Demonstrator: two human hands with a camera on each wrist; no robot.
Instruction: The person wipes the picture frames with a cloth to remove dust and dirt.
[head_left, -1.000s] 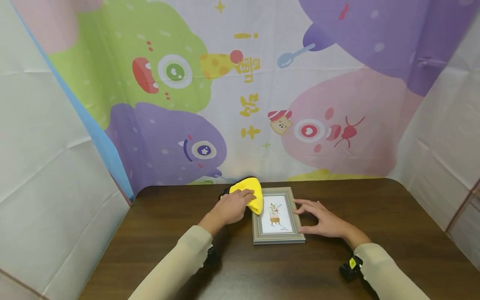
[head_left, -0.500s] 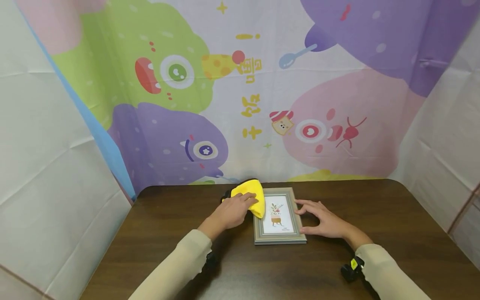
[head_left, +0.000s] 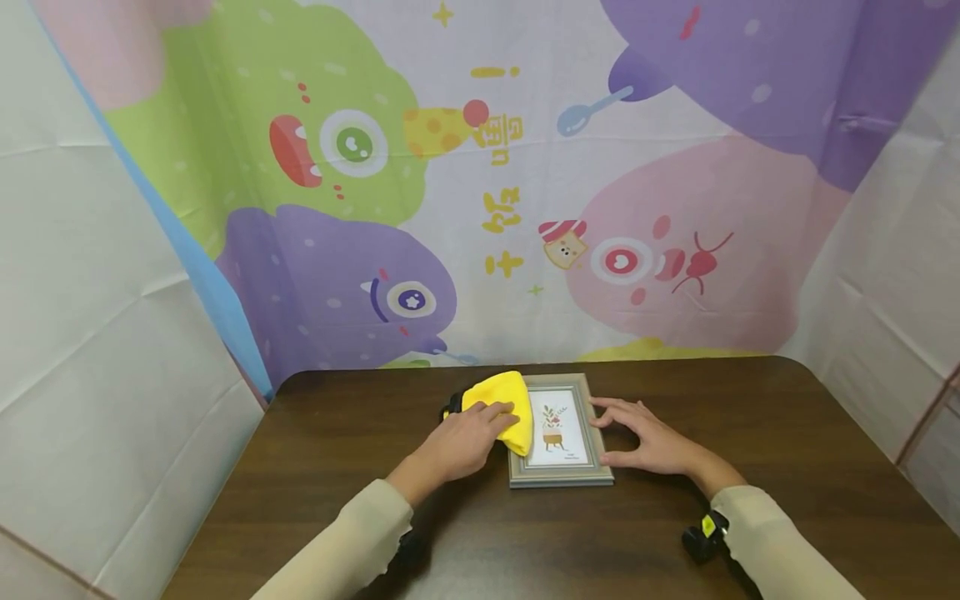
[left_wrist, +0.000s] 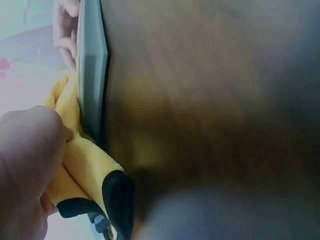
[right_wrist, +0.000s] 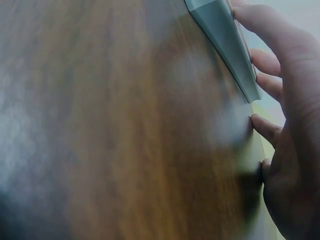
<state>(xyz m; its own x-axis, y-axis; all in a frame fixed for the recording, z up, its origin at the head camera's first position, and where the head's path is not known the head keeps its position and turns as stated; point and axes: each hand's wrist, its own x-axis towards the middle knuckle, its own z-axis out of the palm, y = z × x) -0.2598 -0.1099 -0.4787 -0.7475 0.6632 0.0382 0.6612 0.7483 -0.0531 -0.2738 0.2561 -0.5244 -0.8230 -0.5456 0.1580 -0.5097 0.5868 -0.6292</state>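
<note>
A picture frame (head_left: 562,478), grey-beige with a flowerpot print, lies face up toward the back of the table. My left hand (head_left: 467,440) grips a folded yellow cloth (head_left: 501,388) with black edging and holds it against the frame's left side, covering part of the border and the print's edge. In the left wrist view the cloth (left_wrist: 92,162) hangs bunched under the fingers beside the frame's side (left_wrist: 92,75). On the opposite side, my right hand (head_left: 651,443) rests its spread fingertips and thumb along the right border. The right wrist view shows those fingertips at the frame's edge (right_wrist: 225,40).
The dark brown wooden table (head_left: 315,475) has rounded back corners. Behind it hangs a cartoon-printed cloth backdrop (head_left: 495,317), with whitish sheets (head_left: 97,333) at both sides. A black wrist device (head_left: 701,537) sits under the right sleeve.
My left hand has slid the yellow cloth down the frame's left border, toward me, uncovering the top left corner. The right hand and the frame have stayed put.
</note>
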